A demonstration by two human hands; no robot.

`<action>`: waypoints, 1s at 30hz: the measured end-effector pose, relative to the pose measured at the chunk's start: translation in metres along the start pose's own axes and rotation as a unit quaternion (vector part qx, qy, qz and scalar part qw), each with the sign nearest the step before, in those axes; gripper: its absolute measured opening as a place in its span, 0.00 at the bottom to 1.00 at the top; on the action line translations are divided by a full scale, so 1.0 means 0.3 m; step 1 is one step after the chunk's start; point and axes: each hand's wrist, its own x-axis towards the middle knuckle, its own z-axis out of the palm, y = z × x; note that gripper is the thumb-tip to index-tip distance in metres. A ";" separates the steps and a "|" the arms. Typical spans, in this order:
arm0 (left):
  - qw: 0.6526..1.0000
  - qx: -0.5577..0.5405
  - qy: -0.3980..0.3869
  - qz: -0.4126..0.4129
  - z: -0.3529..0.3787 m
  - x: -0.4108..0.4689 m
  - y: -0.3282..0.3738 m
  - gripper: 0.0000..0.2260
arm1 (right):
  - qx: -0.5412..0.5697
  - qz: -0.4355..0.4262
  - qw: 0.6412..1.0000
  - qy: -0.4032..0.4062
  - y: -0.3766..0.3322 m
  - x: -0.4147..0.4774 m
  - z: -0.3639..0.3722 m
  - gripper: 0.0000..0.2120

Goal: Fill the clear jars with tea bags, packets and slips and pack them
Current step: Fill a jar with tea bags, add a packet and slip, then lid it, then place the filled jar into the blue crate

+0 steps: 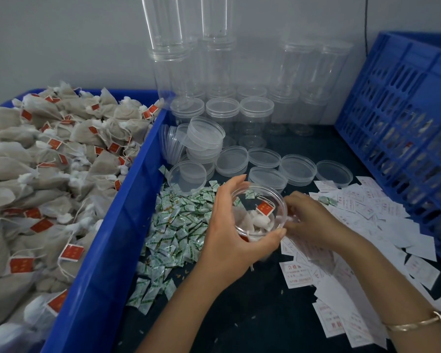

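Note:
My left hand [229, 225] grips a clear jar [259, 212] around its rim, fingers curled over the far edge and thumb under the near side. Inside the jar lie tea bags with a red tag [265, 208] on top. Just right of the jar, my right hand [308, 220] has its fingers bent at the rim, touching something white there; what it holds is unclear. A pile of green-and-white packets [178, 225] lies left of the jar. White paper slips [367, 225] are spread to the right.
A blue bin [107, 250] heaped with tea bags [49, 161] fills the left. Stacked clear jars [222, 108] and loose clear lids [295, 169] stand behind the hands. A blue slotted crate [405, 110] leans at the right. The table top is dark.

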 end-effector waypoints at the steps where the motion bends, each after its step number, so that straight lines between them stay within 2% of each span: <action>1: 1.000 0.001 -0.001 0.000 -0.001 -0.001 0.000 0.35 | 0.012 0.005 1.000 0.008 -0.004 0.000 0.001 0.09; 5: 1.000 -0.002 -0.004 -0.002 0.000 -0.001 0.004 0.36 | 0.104 0.020 0.991 0.079 -0.035 -0.026 -0.040 0.10; 7: 1.000 -0.001 -0.004 -0.005 0.003 0.003 0.005 0.36 | 0.213 0.005 0.970 0.116 -0.081 -0.049 -0.089 0.12; 9: 1.000 0.004 -0.001 -0.006 0.009 0.009 0.004 0.37 | 0.399 -0.052 0.905 0.138 -0.151 -0.080 -0.141 0.15; 10: 1.000 0.007 0.001 -0.003 0.011 0.012 0.003 0.37 | 0.466 -0.087 0.871 0.128 -0.180 -0.093 -0.164 0.17; 11: 1.000 0.009 0.002 -0.001 0.013 0.015 0.002 0.37 | 0.491 -0.119 0.856 0.112 -0.208 -0.105 -0.182 0.18; 12: 1.000 0.007 0.003 0.000 0.015 0.016 0.001 0.37 | 0.475 -0.145 0.863 0.089 -0.237 -0.117 -0.194 0.18; 13: 1.000 0.002 0.003 0.002 0.015 0.016 0.000 0.37 | 0.429 -0.162 0.886 0.066 -0.262 -0.128 -0.199 0.18; 15: 1.000 -0.009 0.000 0.005 0.015 0.015 -0.001 0.37 | 0.273 -0.162 0.948 0.037 -0.294 -0.138 -0.188 0.19; 17: 1.000 -0.018 0.002 0.006 0.016 0.011 0.001 0.38 | 0.118 -0.148 0.981 0.031 -0.312 -0.140 -0.166 0.22; 19: 1.000 -0.022 0.004 0.003 0.016 0.010 0.004 0.39 | 0.061 -0.160 0.985 0.036 -0.326 -0.138 -0.155 0.24; 25: 0.999 -0.045 -0.004 -0.018 -0.013 0.019 0.017 0.39 | 0.089 -0.153 0.981 0.083 -0.320 -0.152 -0.239 0.16; 28: 0.999 -0.045 -0.010 0.004 -0.007 0.031 0.071 0.39 | 0.082 -0.113 0.987 0.073 -0.318 -0.178 -0.305 0.23; 30: 0.998 -0.043 -0.014 0.037 0.016 0.048 0.125 0.39 | 0.024 -0.080 0.995 0.059 -0.323 -0.206 -0.341 0.32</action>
